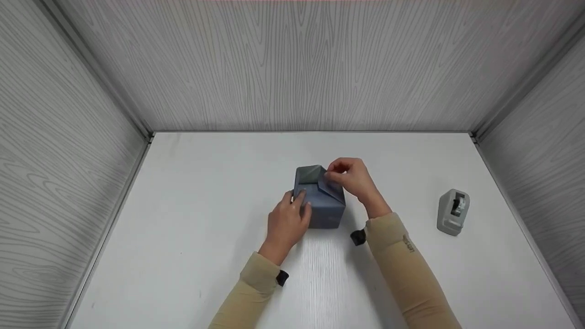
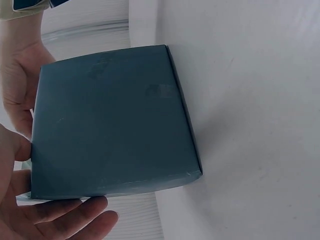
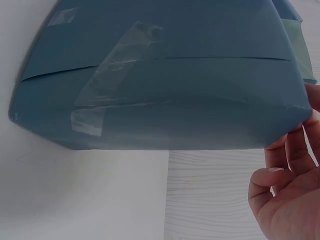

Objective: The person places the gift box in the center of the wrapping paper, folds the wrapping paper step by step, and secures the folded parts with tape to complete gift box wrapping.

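Observation:
A blue paper package [image 1: 325,215] with a pale green inside stands on the white table, its folded upper end partly open. My left hand [image 1: 287,223] holds it at the left, thumb on the near face and fingers along the side and upper edge. At the upper right, my right hand [image 1: 355,179] pinches the edge of a folded flap [image 1: 331,190] between thumb and forefinger. The left wrist view shows a smooth blue face [image 2: 115,125]. Clear tape [image 3: 117,65] crosses a paper seam in the right wrist view. What lies inside cannot be made out.
A grey tape dispenser [image 1: 452,213] with a roll in it stands at the right of the white table [image 1: 205,196]. Grey wood-grain panels [image 1: 292,68] enclose the table at the back and both sides.

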Available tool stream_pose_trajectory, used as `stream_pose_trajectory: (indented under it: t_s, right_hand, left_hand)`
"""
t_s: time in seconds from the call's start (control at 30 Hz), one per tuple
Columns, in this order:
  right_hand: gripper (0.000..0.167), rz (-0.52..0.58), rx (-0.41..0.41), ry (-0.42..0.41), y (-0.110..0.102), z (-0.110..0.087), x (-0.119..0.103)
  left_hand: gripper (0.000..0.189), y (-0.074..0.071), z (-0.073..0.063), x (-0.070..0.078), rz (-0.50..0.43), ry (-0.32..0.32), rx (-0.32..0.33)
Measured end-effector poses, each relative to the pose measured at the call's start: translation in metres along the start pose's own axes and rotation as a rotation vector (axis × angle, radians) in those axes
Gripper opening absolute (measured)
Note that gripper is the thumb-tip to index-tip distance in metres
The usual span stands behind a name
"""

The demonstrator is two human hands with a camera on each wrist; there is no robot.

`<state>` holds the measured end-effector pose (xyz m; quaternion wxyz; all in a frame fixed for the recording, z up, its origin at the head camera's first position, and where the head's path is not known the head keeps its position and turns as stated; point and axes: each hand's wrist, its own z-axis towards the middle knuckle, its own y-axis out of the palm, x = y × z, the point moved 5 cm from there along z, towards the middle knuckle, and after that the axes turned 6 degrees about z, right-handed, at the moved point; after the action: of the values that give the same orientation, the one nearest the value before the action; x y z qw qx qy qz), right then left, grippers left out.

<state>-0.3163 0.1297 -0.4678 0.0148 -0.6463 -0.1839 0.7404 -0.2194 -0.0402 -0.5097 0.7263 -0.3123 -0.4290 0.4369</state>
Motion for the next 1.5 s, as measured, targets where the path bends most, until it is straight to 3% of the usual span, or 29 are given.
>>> stream_pose_trajectory:
  t_s: [0.07,0.3,0.47,0.63,0.73,0.97,1.07,1.17,1.33,1.5]
  right_hand:
    - [0.002,0.014,0.0,-0.007,0.0,0.004,0.007]
    - [0.015,-0.006,-0.008,-0.031,0.001,0.005,-0.001]
    - [0.003,-0.013,0.008,-0.042,0.004,0.005,-0.004]
    - [0.004,-0.028,0.003,-0.062,0.006,0.005,-0.005]
    - [0.013,-0.037,0.004,-0.074,0.005,0.002,-0.005]
    - [0.027,-0.08,0.112,-0.08,-0.006,-0.018,-0.004]
    - [0.023,-0.122,0.17,-0.088,-0.009,-0.032,-0.004]
    - [0.013,-0.215,0.185,-0.147,-0.007,-0.046,-0.008]
    - [0.007,-0.375,0.113,-0.268,0.004,-0.061,-0.008]
    - [0.019,-0.494,0.019,-0.318,0.016,-0.068,-0.001]
  left_hand:
    - [0.039,0.0,0.0,0.0,-0.001,0.001,-0.001]
    - [0.039,0.0,-0.001,0.0,-0.005,0.002,0.007]
    - [0.038,0.0,-0.002,-0.001,-0.011,0.005,0.009]
    - [0.039,0.001,-0.003,-0.001,-0.003,0.0,0.001]
    - [0.039,0.002,-0.003,-0.002,-0.001,-0.002,-0.001]
    - [0.039,0.001,-0.002,-0.001,-0.012,0.008,0.016]
    - [0.038,0.0,-0.002,-0.001,-0.014,0.005,0.02]
    - [0.038,-0.001,-0.002,-0.001,-0.014,0.0,0.019]
    - [0.039,0.0,-0.001,-0.001,-0.019,-0.003,0.01]
    - [0.04,0.001,-0.001,-0.001,-0.016,-0.002,-0.004]
